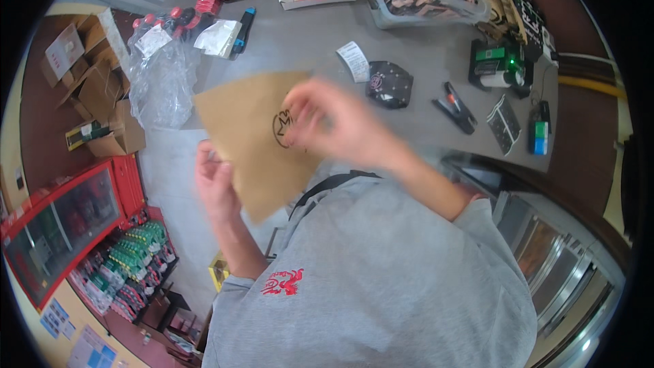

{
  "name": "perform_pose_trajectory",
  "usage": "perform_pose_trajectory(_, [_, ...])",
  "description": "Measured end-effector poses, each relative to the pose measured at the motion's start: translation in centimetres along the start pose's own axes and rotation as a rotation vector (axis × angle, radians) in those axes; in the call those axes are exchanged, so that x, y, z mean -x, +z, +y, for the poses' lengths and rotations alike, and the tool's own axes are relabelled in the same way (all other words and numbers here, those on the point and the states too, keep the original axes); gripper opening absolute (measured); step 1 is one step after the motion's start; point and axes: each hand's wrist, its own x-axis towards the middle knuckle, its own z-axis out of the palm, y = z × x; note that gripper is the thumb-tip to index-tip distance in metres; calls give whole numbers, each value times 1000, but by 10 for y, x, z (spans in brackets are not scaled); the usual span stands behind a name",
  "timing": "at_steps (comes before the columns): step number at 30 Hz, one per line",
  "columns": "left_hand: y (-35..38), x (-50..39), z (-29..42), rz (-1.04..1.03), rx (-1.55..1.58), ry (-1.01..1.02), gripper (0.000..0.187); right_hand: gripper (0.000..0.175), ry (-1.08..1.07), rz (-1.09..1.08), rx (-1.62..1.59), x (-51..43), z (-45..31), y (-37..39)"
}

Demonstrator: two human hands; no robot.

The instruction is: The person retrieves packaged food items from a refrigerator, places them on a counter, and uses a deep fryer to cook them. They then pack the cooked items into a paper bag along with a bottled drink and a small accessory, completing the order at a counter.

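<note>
A brown kraft paper bag (240, 117) with a black printed logo hangs tilted before my chest. My left hand (218, 179) pinches its left edge between thumb and fingers. Motion blurs my right hand (334, 122), which covers part of the bag's right side with curled fingers; whether it grips the paper cannot be made out. Beyond, on the grey table (301, 36), a small dark patterned pouch (390, 84) sits beside a printed paper slip (353, 61). Farther right are a black stapler (456, 108) and a flat dark patterned packet (504, 125).
A clear plastic bag (161, 79) drapes over the table's left edge. A blue-and-black box cutter (244, 30), an open cardboard tray (317, 1) and a plastic tub (383, 21) of dark packets stand farther back. Cardboard boxes (104, 92) and a red cabinet (127, 189) are at left.
</note>
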Motion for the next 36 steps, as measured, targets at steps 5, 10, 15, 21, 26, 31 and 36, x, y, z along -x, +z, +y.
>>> perform_pose_trajectory(5, [19,6,-11,-86,125,-183,17,48,142,-175,-69,3,-3,71])
perform_pose_trajectory(10, [24,-1,-13,-118,238,-203,19,60,256,-182,-63,1,-5,67])
perform_pose_trajectory(15, [29,-15,-17,-139,170,-155,33,54,247,-211,-267,-4,-1,58])
perform_pose_trajectory(21, [45,-21,-17,-189,157,-100,50,41,170,-295,-433,-10,6,27])
perform_pose_trajectory(26, [69,-25,-11,-51,180,-94,55,27,203,-303,-563,-14,12,13])
perform_pose_trajectory(31, [94,-26,16,194,-1113,347,53,10,-316,-46,125,-14,15,17])
perform_pose_trajectory(36, [96,-27,61,-22,-2022,442,24,8,-518,142,351,-37,-10,1])
